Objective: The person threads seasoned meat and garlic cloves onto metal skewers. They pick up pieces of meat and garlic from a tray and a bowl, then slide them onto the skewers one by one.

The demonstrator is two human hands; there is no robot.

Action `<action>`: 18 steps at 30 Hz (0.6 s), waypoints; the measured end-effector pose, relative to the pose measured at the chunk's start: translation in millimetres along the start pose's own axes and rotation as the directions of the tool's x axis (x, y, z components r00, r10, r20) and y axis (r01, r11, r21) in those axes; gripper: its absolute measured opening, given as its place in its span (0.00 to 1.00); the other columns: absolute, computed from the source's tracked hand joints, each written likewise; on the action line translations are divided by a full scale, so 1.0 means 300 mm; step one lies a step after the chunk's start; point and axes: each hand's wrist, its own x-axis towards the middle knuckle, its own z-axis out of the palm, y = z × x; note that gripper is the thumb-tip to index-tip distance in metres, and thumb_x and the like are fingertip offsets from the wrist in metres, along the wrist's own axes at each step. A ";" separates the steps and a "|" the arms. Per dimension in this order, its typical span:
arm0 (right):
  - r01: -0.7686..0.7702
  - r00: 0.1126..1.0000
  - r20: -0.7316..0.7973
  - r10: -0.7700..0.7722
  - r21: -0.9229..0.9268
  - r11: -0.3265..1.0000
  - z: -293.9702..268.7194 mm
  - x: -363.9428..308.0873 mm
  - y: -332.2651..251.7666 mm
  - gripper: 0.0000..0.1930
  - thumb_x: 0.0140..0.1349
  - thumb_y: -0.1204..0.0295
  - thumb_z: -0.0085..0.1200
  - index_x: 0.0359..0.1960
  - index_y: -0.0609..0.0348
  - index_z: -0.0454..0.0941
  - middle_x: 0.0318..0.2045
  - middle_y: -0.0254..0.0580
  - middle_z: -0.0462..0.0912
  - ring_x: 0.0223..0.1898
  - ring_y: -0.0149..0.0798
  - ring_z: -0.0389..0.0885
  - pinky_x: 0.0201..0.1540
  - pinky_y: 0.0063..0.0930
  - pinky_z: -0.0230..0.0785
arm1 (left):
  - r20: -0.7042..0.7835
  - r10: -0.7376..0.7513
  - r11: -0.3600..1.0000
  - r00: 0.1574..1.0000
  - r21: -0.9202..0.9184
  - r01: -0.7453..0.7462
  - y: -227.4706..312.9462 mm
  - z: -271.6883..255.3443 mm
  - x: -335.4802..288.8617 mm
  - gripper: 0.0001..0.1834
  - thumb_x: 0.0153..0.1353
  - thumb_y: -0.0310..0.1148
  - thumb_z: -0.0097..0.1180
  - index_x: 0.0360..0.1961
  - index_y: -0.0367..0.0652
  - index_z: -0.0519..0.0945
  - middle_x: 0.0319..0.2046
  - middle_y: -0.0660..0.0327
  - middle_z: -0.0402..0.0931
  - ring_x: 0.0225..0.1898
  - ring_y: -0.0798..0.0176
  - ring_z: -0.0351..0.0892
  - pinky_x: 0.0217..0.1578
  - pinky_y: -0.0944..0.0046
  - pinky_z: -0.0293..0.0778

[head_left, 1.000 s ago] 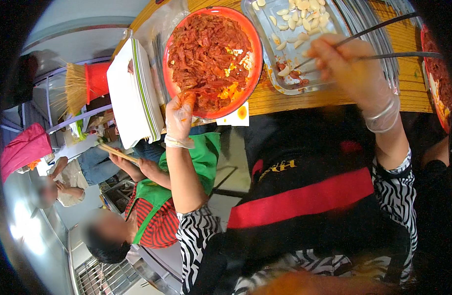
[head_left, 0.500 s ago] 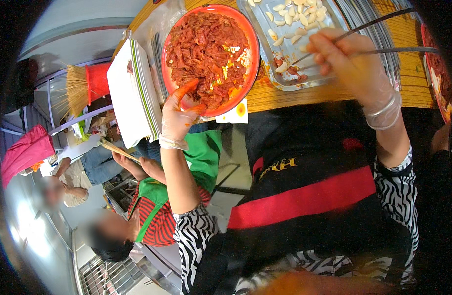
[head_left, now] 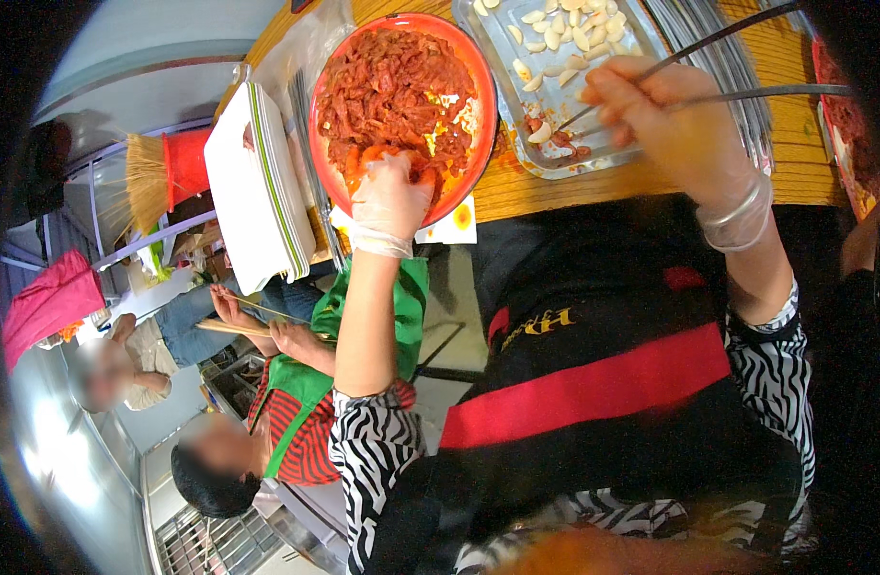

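Observation:
Sliced red marinated meat (head_left: 392, 86) fills much of a red-rimmed round dish (head_left: 492, 120) on the table. My left hand (head_left: 392, 192), in a clear plastic glove, is down at the dish's near side with its sauce-stained fingers curled into the meat; the fingertips are hidden. My right hand (head_left: 674, 129), also gloved, grips two long thin metal skewers (head_left: 718, 43) over a metal tray (head_left: 579, 168). One skewer's tip points down at the tray. Peeled garlic cloves (head_left: 579, 29) lie at the tray's far end, with a few red meat scraps (head_left: 564, 144) at the near end.
A bundle of metal skewers (head_left: 722, 72) lies right of the tray, and another meat dish (head_left: 847, 144) at the far right. A white box (head_left: 258, 182) stands left of the dish. A co-worker in a green apron (head_left: 306, 383) holds thin sticks (head_left: 234, 328) at the left.
My left hand has turned and moved right, its fingers going from spread at the dish's rim to curled into the meat. The right hand stays over the tray with the skewers.

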 end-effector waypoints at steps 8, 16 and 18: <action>0.001 1.000 -0.011 -0.001 0.021 1.000 -0.006 0.013 0.025 0.16 0.62 0.63 0.52 0.40 0.65 0.79 0.24 0.36 0.81 0.19 0.24 0.74 0.24 0.18 0.70 | 0.221 -0.223 0.047 0.949 -0.970 0.237 -0.175 -0.072 -0.029 0.09 0.56 0.28 0.58 0.36 0.34 0.80 0.34 0.59 0.80 0.34 0.68 0.78 0.37 0.69 0.74; -0.020 0.999 0.027 0.017 0.113 0.993 -0.013 0.004 -0.001 0.15 0.63 0.64 0.52 0.36 0.66 0.79 0.24 0.35 0.80 0.22 0.22 0.74 0.24 0.15 0.69 | 0.167 -0.222 -0.221 0.961 -0.968 0.117 -0.247 -0.057 -0.071 0.08 0.57 0.24 0.54 0.37 0.33 0.78 0.34 0.52 0.80 0.37 0.56 0.81 0.41 0.58 0.79; -0.027 0.999 0.033 0.024 0.092 0.995 -0.016 0.004 -0.010 0.14 0.63 0.64 0.52 0.36 0.66 0.79 0.24 0.35 0.79 0.22 0.22 0.74 0.24 0.15 0.69 | 0.137 -0.268 -0.244 0.954 -0.967 0.071 -0.238 -0.064 -0.070 0.07 0.57 0.24 0.55 0.37 0.33 0.78 0.34 0.53 0.80 0.36 0.57 0.81 0.41 0.60 0.78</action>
